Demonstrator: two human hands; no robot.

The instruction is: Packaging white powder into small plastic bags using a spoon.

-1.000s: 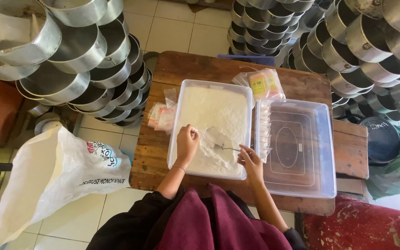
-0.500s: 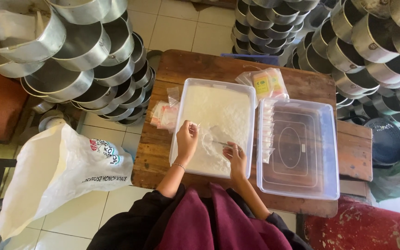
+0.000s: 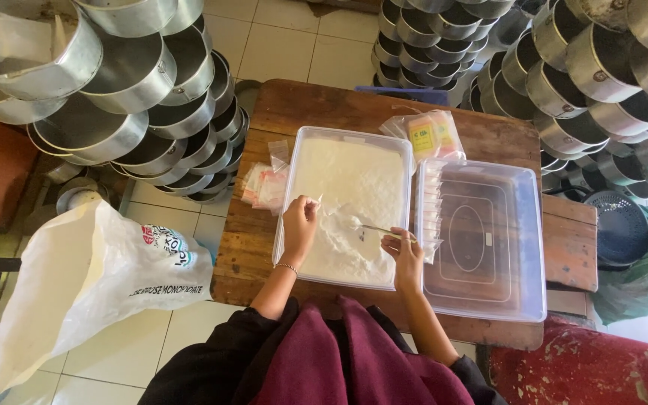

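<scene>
The left hand (image 3: 299, 223) is pinching a small clear plastic bag (image 3: 315, 202) between closed fingertips, holding it over the left half of a clear plastic tub (image 3: 346, 142) filled with white powder (image 3: 354, 180). The right hand (image 3: 405, 253) is gripping the handle of a small metal spoon (image 3: 373, 227), whose bowl is dipping into the powder near the tub's middle. The tub is sitting at the centre of a wooden table (image 3: 324, 105). Just beside it on the right is lying its upturned clear lid (image 3: 489, 240), with a row of small filled packets (image 3: 432, 206) lining the lid's left edge. Empty little bags (image 3: 264, 184) are lying by the table's left edge, and a yellow-labelled packet (image 3: 429, 135) is resting at the far edge.
</scene>
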